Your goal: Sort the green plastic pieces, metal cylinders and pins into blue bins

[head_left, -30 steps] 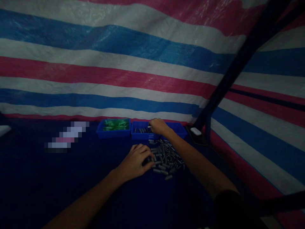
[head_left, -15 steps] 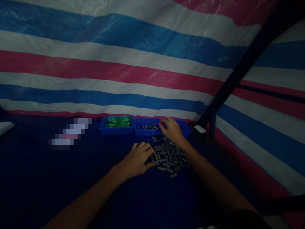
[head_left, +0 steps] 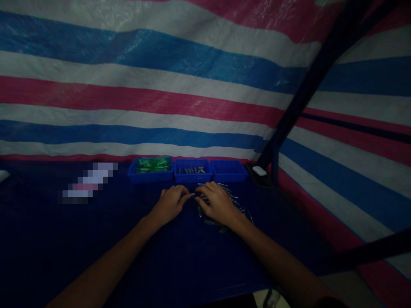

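My left hand (head_left: 171, 204) pinches a small metal cylinder (head_left: 192, 194) between thumb and fingertips, its end pointing right. Facing it, my right hand (head_left: 217, 204) has its fingers and thumb curled toward the same piece; what lies between them is too dark to make out. Under and around the right hand spreads a pile of metal cylinders and thin pins (head_left: 210, 222), partly covered by that hand. Behind the hands, a blue bin (head_left: 193, 178) contains several metal cylinders lying side by side.
To the left stands a blue bin (head_left: 150, 177) of green plastic packets (head_left: 154, 164); to the right, another blue bin (head_left: 229, 176). A white rounded object (head_left: 259, 171) rests on a dark pad at the back right. Striped sheeting and a dark slanted pole (head_left: 297, 100) bound the table.
My right hand has come back from the middle bin to the pile. My left hand has lifted off the pile's left edge with a cylinder, and the hands now face each other.
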{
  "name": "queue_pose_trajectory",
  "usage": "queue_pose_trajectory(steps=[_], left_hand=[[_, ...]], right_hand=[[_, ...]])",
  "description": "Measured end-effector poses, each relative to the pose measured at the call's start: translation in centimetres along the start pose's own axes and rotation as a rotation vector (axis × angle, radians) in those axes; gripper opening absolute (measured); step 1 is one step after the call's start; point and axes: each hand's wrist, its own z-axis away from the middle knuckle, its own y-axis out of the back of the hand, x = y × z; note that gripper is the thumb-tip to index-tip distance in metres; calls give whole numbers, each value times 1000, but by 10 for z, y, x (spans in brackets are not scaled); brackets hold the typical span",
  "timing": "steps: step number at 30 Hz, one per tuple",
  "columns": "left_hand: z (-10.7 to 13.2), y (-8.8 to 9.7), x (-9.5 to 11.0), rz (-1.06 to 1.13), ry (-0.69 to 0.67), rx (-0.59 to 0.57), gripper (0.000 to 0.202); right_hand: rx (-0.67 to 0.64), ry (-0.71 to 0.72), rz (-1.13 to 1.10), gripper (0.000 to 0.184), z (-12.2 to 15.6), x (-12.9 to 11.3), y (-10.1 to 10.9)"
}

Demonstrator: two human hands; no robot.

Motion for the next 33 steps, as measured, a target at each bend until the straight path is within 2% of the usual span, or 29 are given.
queue_pose_trajectory(steps=[3, 5, 9, 12, 14, 17, 20, 24, 30, 33], left_hand=[[-3, -1, 3, 226, -2, 5, 24], [-3, -1, 5, 275, -8, 11, 27], [0, -2, 9, 152, -36, 29, 31], [4, -2, 12, 1, -98, 26, 22], [6, -2, 14, -84, -173, -12, 19], [9, -2, 17, -182, -274, -79, 25], [10, -2, 18, -230, -287, -113, 32], [11, -2, 14, -252, -285, -149, 33], [11, -4, 14, -239, -303, -160, 31], [12, -1, 19, -192, -341, -172, 35]], right_hand=[[5, 8, 7, 19, -1, -4, -2], [10, 17, -10, 16, -1, -5, -1], [30, 14, -10, 16, -12, 8, 6], [38, -117, 111, 18, -42, 31, 10], [-25, -191, 243, 20, -68, 46, 10], [-217, -218, 390, 21, -102, 60, 1], [-335, -209, 465, 22, -121, 63, -12], [-389, -206, 480, 21, -128, 64, -21], [-536, -242, 375, 23, -129, 64, -15], [-491, -229, 300, 21, -123, 65, -10]])
